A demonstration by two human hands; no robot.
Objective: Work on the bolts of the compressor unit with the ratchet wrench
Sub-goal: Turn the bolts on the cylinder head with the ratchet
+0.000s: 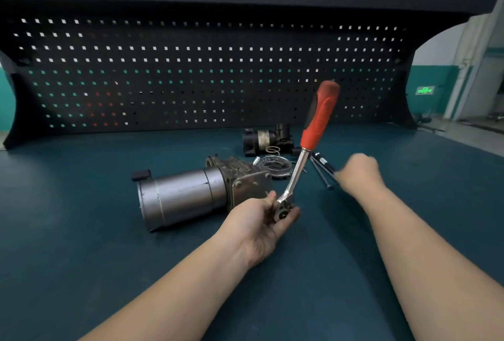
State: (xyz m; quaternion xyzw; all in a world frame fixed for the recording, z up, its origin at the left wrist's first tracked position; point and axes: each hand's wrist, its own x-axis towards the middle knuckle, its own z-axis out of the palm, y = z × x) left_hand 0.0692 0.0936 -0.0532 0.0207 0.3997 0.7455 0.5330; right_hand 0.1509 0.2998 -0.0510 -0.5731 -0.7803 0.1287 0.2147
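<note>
We see the compressor unit (188,196) lying on the surface (81,231), a smaller motor (266,138) behind it, long bolts (321,174) to its right.

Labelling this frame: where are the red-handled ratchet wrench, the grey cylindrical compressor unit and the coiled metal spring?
Red-handled ratchet wrench (319,118), head view, handle.
Grey cylindrical compressor unit (180,196), head view, housing.
Coiled metal spring (273,150), head view, coil.

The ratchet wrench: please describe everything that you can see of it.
The ratchet wrench has a shiny metal shaft, a round ratchet head and a red grip with a black strip. It stands tilted, head down and grip up toward the pegboard. The left hand holds it by the head, thumb and fingers curled round it, just right of the compressor unit. The right hand, blurred, does not touch it.
</note>
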